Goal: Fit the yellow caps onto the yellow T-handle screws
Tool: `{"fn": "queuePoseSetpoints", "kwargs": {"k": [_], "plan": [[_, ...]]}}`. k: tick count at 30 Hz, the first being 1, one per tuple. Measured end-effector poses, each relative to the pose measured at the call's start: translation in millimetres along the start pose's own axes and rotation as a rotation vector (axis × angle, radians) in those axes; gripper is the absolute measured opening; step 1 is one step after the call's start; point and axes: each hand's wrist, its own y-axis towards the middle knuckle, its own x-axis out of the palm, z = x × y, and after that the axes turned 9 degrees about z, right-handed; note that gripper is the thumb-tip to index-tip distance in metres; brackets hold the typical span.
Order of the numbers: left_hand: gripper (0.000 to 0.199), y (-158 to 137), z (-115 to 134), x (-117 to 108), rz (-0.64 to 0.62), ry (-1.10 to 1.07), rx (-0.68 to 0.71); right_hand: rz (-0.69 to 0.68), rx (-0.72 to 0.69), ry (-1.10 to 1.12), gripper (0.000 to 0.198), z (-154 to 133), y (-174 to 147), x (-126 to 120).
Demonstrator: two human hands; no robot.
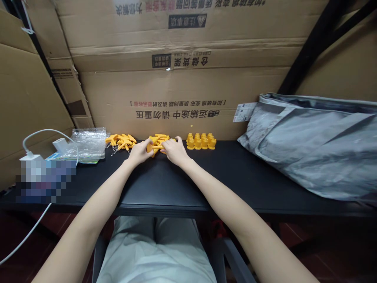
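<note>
Both hands meet over a heap of yellow plastic pieces (161,137) near the back of the black table. My left hand (139,152) has its fingers closed on a yellow plastic piece (150,147) at the heap's left side. From the right, my right hand (175,151) closes its fingers around the other end of a yellow part there; its exact shape is hidden by the fingers. To the left lies a second pile of yellow branched pieces (122,141) with small chains. Rows of yellow cylindrical pieces (201,141) stand upright to the right of my right hand.
A grey fabric bag (312,145) covers the table's right end. At the left are clear plastic packaging (88,141), a white charger (32,163) with a cable, and a blurred-out item. Cardboard (182,86) walls the back. The black table (141,188) has its front edge above my lap.
</note>
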Motion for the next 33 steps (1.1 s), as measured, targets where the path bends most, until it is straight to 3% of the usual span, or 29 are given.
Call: {"fn": "queuePoseSetpoints", "kwargs": {"k": [14,25,29,33], "plan": [[0.022,5,-10,3,-0.075,-0.412,-0.192,0.030,-0.065,-0.068,0.025,-4,3,-7],[0.031,-1,0,-2,-0.016,-0.021,-0.080,-0.048,-0.076,0.040,0.024,11,-2,6],[0.030,0,0,-2,-0.005,-0.045,-0.050,-0.032,-0.051,0.021,0.021,8,1,6],[0.028,2,-4,0,-0.009,-0.172,-0.119,0.007,-0.062,0.006,0.019,7,2,3]]}}
